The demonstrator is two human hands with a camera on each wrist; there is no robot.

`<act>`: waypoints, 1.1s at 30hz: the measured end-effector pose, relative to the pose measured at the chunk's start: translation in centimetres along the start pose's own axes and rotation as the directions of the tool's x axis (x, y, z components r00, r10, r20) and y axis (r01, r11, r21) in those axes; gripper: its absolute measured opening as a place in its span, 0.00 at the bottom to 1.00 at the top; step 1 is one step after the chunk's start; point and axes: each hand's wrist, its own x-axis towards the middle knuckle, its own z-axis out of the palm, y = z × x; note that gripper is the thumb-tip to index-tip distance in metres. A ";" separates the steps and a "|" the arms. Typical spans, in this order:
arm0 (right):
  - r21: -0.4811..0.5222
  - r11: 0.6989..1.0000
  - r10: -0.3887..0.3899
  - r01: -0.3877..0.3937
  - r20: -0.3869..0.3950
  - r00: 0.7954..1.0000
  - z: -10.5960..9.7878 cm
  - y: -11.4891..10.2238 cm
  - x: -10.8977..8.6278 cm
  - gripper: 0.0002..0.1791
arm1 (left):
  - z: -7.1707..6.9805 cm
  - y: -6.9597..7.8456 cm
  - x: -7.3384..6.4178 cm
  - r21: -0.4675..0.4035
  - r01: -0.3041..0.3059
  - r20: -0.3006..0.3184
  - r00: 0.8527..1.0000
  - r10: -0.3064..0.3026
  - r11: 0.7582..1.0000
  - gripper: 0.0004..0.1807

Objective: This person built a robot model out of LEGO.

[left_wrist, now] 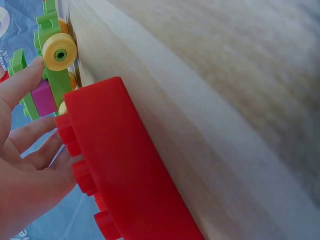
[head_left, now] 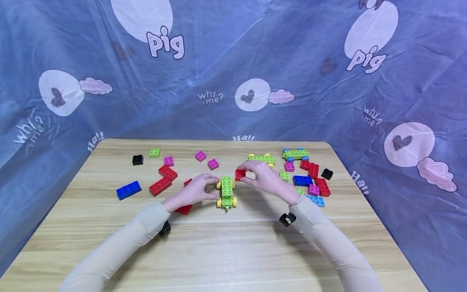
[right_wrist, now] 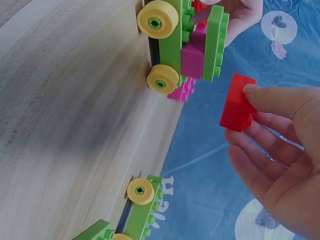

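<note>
Red slab [left_wrist: 125, 165], foremost. Right hand [head_left: 264, 177]: pinching block [head_left: 239, 175]. Left hand [head_left: 195, 190]: fingers parted by car [head_left: 227, 187], contact unclear; unbraced, it could roll.

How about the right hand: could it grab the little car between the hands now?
Probably not as things stand: the right hand pinches a red block, so it looks busy. Otherwise, the way to the little car seems free.

We see bright, even light from above, casting soft shadows under the beige fabric sleeves [head_left: 120, 247] onto the pale wood-grain tabletop [head_left: 233, 251], whose surface blurs in our left wrist view.
</note>
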 end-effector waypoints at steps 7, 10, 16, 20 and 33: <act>-0.006 1.000 -0.024 0.024 0.014 1.000 0.2 -0.4 0.4 0.17 | 0.0 0.0 0.0 0.010 0.003 0.009 1.000 -0.003 1.000 0.40; -0.002 1.000 -0.026 0.026 0.018 1.000 0.2 -0.6 0.5 0.17 | 0.1 -0.1 0.0 0.007 0.004 0.011 1.000 -0.004 1.000 0.40; 0.006 0.999 -0.036 0.036 0.023 0.999 0.5 -0.8 0.8 0.16 | 0.0 0.0 0.0 0.005 0.002 0.016 1.000 -0.002 1.000 0.40; 0.009 0.999 -0.043 0.042 0.030 0.999 0.7 -0.9 1.0 0.16 | 0.0 0.0 0.0 0.007 -0.003 0.021 1.000 0.003 1.000 0.40; 0.027 1.000 -0.017 0.015 0.070 0.997 1.3 -1.2 1.6 0.17 | -0.1 -0.1 0.0 0.003 0.014 0.044 0.999 -0.015 1.000 0.42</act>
